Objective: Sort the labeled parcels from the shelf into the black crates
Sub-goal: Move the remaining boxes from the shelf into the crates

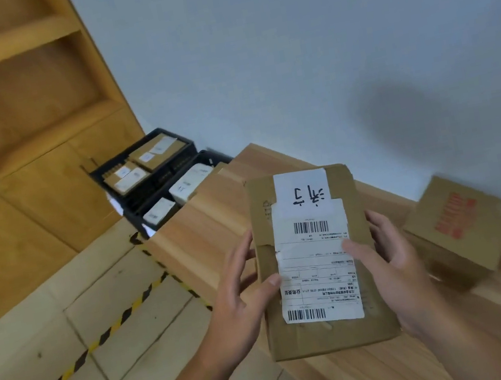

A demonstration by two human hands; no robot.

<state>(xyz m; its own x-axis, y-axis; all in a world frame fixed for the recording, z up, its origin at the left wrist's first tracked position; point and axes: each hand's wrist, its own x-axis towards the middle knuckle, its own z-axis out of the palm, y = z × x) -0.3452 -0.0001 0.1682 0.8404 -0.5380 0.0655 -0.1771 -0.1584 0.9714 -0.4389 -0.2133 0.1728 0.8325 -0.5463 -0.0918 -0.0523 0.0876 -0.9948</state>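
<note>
Left hand (244, 294) grips the labeled cardboard parcel (335, 335) w/ thumb on its front & fingers round the left edge, right hand (389, 265) pinching the right edge w/ thumb on the label (316, 265), parcel held btwn both over the bench (216, 229) edge, black crates (160, 179) beyond by the shelf (30, 128).

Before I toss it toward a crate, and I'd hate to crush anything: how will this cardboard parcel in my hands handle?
Probably fairly stiff: the cardboard parcel looks flat with the left hand and right hand gripping only its sides. Likely light, as a loose grip holds it. Its dented, torn edges suggest soft board; set it down gently.
</note>
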